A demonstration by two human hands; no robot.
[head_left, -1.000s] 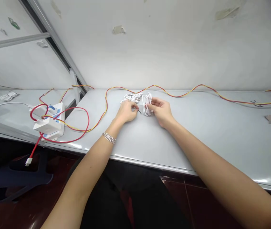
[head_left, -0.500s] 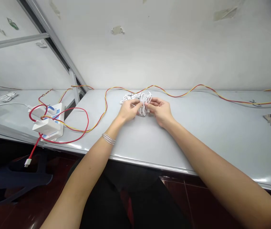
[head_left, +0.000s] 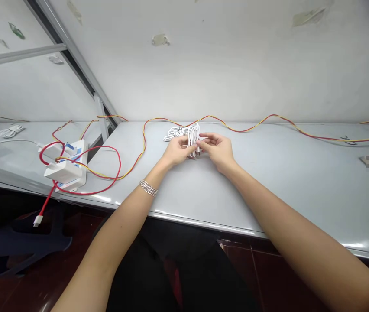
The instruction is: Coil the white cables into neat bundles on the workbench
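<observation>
A looped bundle of white cable (head_left: 193, 138) is held upright above the grey table (head_left: 184, 190). My left hand (head_left: 176, 151) is closed on its left side, thumb across the front. From the right, my right hand (head_left: 218, 151) pinches at the bundle's lower right edge, thumb and index finger together near a small white connector. Just behind my left hand, a second white cable bundle (head_left: 174, 132) lies on the table, bound with a dark tie.
At the left, a white power strip (head_left: 82, 156) carries chargers and a looped red cable (head_left: 120, 162). A twisted red and yellow wire (head_left: 252, 130) runs along the white wall (head_left: 236, 65). Another white cable coil (head_left: 11, 131) lies far left; a pixelated object is at the right edge.
The held bundle has turned and shifted slightly left, its loops now narrower and closer together. My right hand's fingertips have moved a little off the upper loops.
</observation>
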